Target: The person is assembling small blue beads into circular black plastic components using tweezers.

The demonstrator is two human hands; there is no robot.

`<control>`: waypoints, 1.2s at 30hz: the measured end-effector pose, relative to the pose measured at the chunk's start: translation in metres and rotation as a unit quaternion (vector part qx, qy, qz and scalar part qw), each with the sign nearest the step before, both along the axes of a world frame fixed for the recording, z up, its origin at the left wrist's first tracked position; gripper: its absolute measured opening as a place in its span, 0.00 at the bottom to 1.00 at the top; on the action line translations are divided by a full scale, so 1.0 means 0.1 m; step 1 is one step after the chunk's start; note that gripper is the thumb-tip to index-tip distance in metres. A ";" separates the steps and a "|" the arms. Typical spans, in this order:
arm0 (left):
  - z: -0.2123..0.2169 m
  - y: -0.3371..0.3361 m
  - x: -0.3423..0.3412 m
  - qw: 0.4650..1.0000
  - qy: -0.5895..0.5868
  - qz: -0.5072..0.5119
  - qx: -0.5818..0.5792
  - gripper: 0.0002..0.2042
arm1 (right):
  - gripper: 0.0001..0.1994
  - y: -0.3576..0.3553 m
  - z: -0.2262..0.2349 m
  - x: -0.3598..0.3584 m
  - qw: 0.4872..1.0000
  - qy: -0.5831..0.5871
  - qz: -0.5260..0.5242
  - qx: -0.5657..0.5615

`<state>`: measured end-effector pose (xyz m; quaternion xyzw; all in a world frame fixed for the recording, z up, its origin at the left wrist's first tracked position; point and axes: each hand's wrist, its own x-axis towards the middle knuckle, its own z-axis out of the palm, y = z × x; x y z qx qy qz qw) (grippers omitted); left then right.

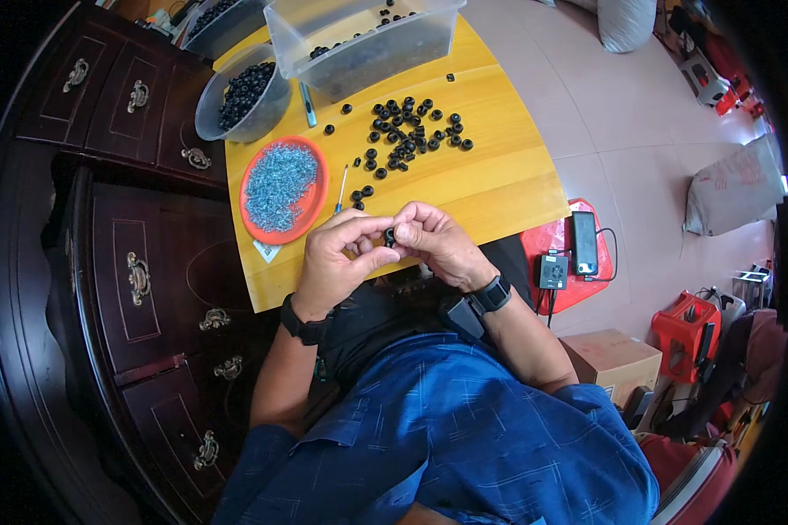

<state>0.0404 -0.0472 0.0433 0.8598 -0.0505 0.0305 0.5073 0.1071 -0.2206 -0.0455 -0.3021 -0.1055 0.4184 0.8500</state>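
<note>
Head view: a small black rubber ring (390,235) is pinched between the fingertips of the left hand (337,258) and the right hand (438,241), both closed on it, just over the near edge of the yellow wooden table (499,175). An assembly step on this single ring is judged to be in hand. For the next move, a fine, steady fingertip grip is judged necessary, with the orange round dish of small silvery screws (282,188) at ten o'clock of the hands and the loose pile of black rings (407,131) at twelve.

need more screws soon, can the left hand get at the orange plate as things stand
Probably yes. The orange plate of small metal screws lies open on the table just beyond the left hand, nothing between them, though that hand now shares a small black ring with the right hand.
</note>
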 end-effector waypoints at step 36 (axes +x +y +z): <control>0.29 0.07 -0.14 0.979 -0.178 -0.024 0.094 0.14 | 0.07 0.07 0.36 -0.01 0.994 -0.093 0.021 0.056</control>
